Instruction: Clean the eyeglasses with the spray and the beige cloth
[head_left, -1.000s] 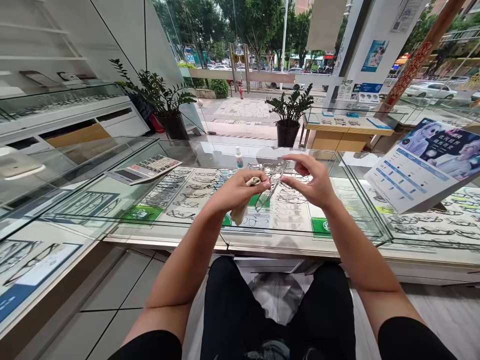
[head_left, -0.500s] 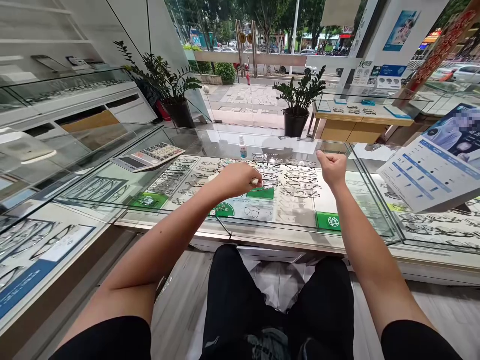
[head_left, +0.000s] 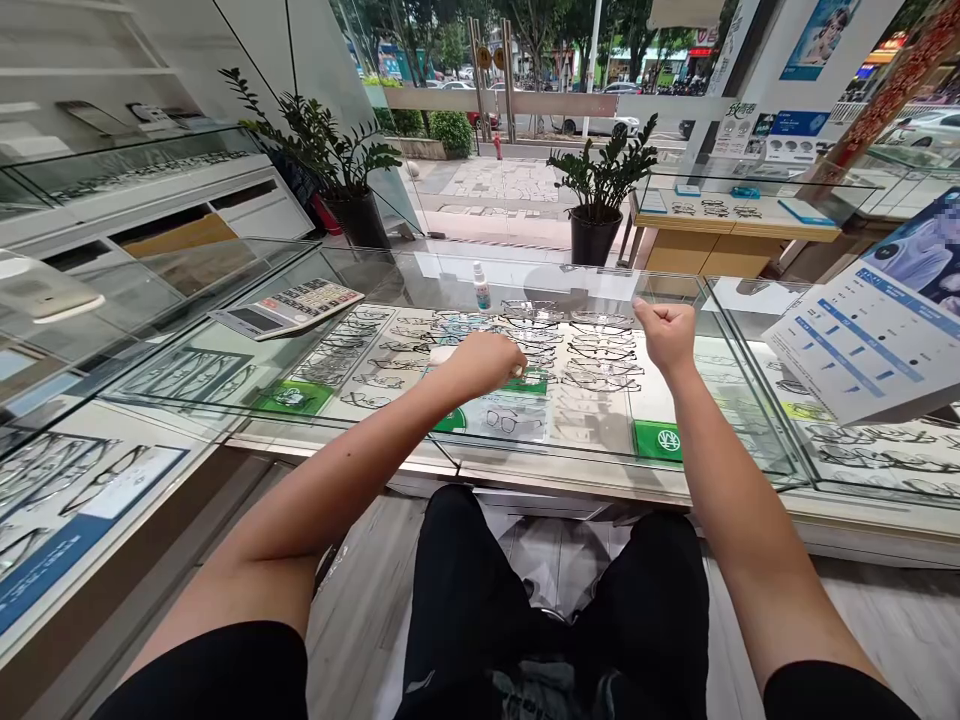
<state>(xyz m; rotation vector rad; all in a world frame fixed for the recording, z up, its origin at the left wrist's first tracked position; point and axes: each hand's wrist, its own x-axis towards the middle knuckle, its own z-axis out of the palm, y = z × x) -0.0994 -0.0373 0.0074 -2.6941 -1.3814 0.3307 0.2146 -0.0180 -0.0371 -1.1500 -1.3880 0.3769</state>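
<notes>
My left hand is curled closed, low over the glass top of the display counter. A small pale bit shows at its fingertips and a whitish patch behind its wrist; I cannot make out what it holds. On the right, my right hand is closed in a fist above the glass, with nothing visible in it. Between the hands, rows of eyeglasses lie beneath the glass. A small spray bottle stands on the counter just beyond my left hand.
A calculator rests on the counter at the left. A calendar-like stand rises at the right. Beyond the counter are two potted plants and a glass front. My legs are close against the counter's near side.
My left hand stays closed and has shifted slightly over the glass; the whitish patch behind its wrist now shows. My right fist is nearly unmoved. The whole view has tilted a little.
</notes>
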